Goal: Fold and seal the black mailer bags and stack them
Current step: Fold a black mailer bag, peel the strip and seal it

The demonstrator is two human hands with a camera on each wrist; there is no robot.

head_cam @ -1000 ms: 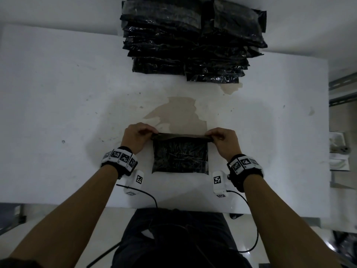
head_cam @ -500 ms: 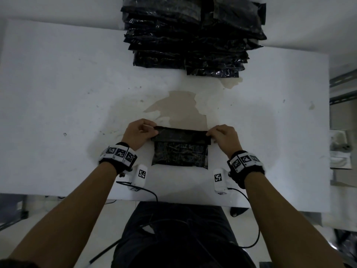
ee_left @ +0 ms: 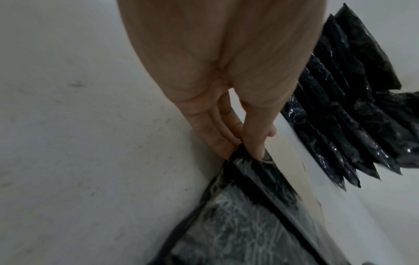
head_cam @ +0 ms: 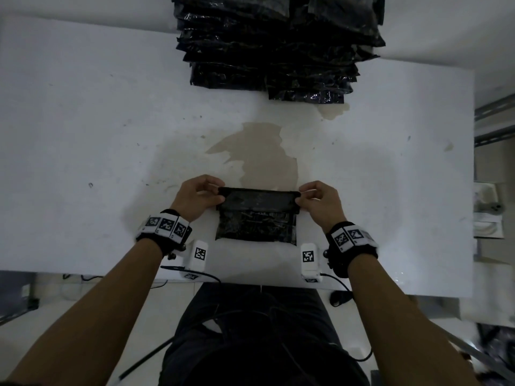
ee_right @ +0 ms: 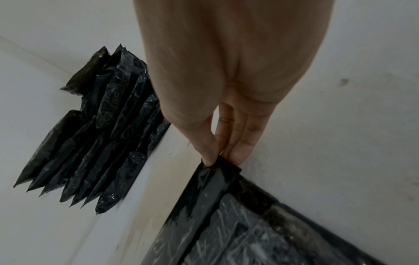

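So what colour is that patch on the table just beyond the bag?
Tan-brown, against the white table; the patch shows best in the head view.

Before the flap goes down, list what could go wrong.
1. Both hands, left hand and right hand, pinch only the flap's corners, so the flap may sag mid-span and seal wrinkled.
2. Uneven lowering could seal it skewed across the mailer bag.

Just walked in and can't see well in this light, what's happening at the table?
A person is folding over the top flap of a black bag lying on the white table. The left hand pinches the flap's left corner, the right hand its right corner. The flap is not yet pressed flat. A stack of finished bags sits at the far edge.
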